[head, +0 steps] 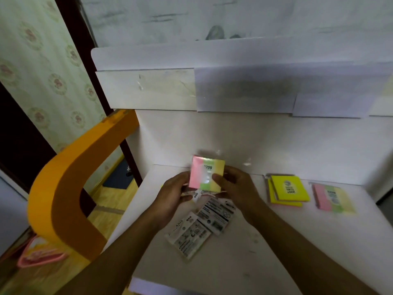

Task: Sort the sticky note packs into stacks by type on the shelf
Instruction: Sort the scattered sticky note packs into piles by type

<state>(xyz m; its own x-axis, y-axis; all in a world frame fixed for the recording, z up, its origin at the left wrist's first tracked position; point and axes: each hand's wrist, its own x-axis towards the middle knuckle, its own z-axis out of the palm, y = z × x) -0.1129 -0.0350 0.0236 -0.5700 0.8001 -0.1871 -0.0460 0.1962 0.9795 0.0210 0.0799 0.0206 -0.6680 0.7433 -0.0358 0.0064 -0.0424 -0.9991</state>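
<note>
We hold a striped pack [205, 175], banded pink, green and yellow and printed "2209", raised and tilted above the shelf [276, 252] near its back edge. Our left hand [173, 193] curls round the pack's left side; our right hand [235, 186] pinches its right side, thumb laid across the front face. Under the hands lies a loose heap of packs [202, 224] turned face down, their white printed backs up, overlapping one another toward the shelf's left edge; how many there are we cannot tell. Toward the back right corner sits a yellow stack [287, 191], its top pack marked "2207" and set slightly askew on the ones beneath. Just beside it, nearer the right edge, lies a second striped pack [332, 199], flat on the shelf and apart from the yellow stack. An orange curved frame [70, 184] stands left of the shelf; a pink pouch [40, 253] lies on the floor below it.
</note>
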